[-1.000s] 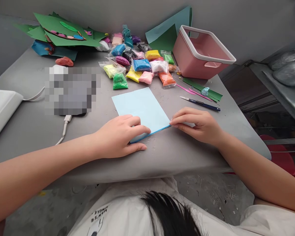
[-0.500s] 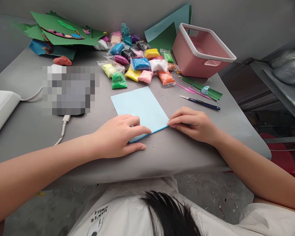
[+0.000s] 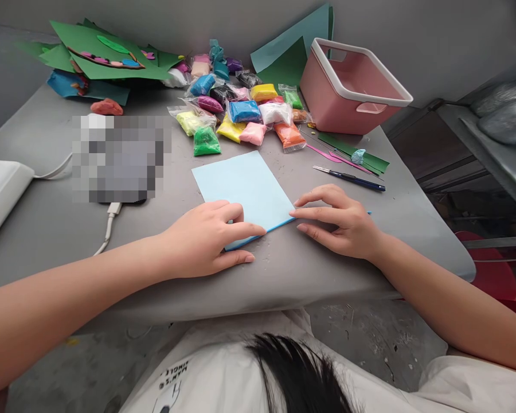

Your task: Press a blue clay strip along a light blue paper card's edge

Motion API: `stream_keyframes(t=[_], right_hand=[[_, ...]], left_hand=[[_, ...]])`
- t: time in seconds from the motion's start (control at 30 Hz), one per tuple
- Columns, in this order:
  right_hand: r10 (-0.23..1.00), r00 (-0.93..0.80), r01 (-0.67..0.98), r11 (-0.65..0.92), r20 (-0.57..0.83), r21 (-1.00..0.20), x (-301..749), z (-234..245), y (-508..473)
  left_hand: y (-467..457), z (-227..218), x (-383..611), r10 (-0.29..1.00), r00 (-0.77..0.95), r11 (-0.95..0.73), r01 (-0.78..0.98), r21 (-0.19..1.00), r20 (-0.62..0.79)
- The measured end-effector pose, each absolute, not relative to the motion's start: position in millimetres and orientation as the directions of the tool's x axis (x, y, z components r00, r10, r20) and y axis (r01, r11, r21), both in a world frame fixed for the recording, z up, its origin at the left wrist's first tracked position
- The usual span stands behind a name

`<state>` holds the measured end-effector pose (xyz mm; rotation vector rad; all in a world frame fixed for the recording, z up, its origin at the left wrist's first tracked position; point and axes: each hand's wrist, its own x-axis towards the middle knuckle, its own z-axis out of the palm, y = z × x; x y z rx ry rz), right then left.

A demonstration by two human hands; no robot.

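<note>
A light blue sheet of paper (image 3: pixel 241 183) lies on the table, with a thin bright blue strip (image 3: pixel 279 224), looking like rolled clay, along its near edge. My left hand (image 3: pixel 210 238) rests over the sheet's near left part. Its index fingertip touches the strip, and the thumb lies apart on the table. At the near right corner, my right hand (image 3: pixel 337 221) has its fingers spread, the index or middle fingertip at the end of the strip. A small blue bit (image 3: pixel 369 213) shows just beyond the right hand; whether it joins the strip is hidden.
Several bags of coloured clay (image 3: pixel 245 112) are piled at the back, beside a pink basket (image 3: pixel 339 97). A craft knife (image 3: pixel 350 179) lies to the right. Green sheets with clay pieces (image 3: pixel 112 54) sit back left, near a blurred device and its cable (image 3: pixel 110 223).
My right hand's fingers have opened from a pinch at the paper's corner, thumb now apart. The small blue bit beyond that hand has come into sight. My left hand stays put.
</note>
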<state>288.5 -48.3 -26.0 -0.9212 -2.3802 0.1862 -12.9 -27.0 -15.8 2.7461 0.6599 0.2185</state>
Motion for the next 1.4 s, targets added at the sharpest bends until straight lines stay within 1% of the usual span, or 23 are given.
stream_keyframes(t=[0.17,0.57,0.73,0.9,1.0,1.2,1.33,1.4], right_hand=[[0.603,-0.639,0.565,0.789,0.478,-0.24,284,-29,-53],[0.585,-0.649,0.561,0.8,0.486,-0.213,285,-30,-54],[0.608,-0.638,0.588,0.781,0.472,-0.211,289,-31,-57],[0.619,-0.626,0.63,0.76,0.474,-0.162,296,-33,-63],[0.636,-0.63,0.651,0.746,0.447,-0.144,300,-33,-64],[0.687,-0.568,0.695,0.696,0.453,-0.184,303,-33,-66],[0.73,-0.546,0.725,0.658,0.411,-0.204,302,-32,-68],[0.754,-0.496,0.752,0.621,0.431,-0.221,305,-29,-66]], left_hand=[[-27,-17,-13,0.463,0.883,-0.848,0.417,0.327,0.075],[-28,-17,-13,0.457,0.885,-0.862,0.417,0.288,0.086],[-28,-17,-13,0.456,0.885,-0.863,0.416,0.287,0.088],[-26,-16,-13,0.473,0.879,-0.843,0.435,0.315,0.052],[-26,-16,-13,0.48,0.876,-0.835,0.443,0.326,0.04],[-27,-14,-12,0.488,0.872,-0.826,0.453,0.337,0.024],[-27,-13,-12,0.488,0.873,-0.825,0.453,0.338,0.021],[-27,-13,-12,0.489,0.872,-0.826,0.454,0.336,0.023]])
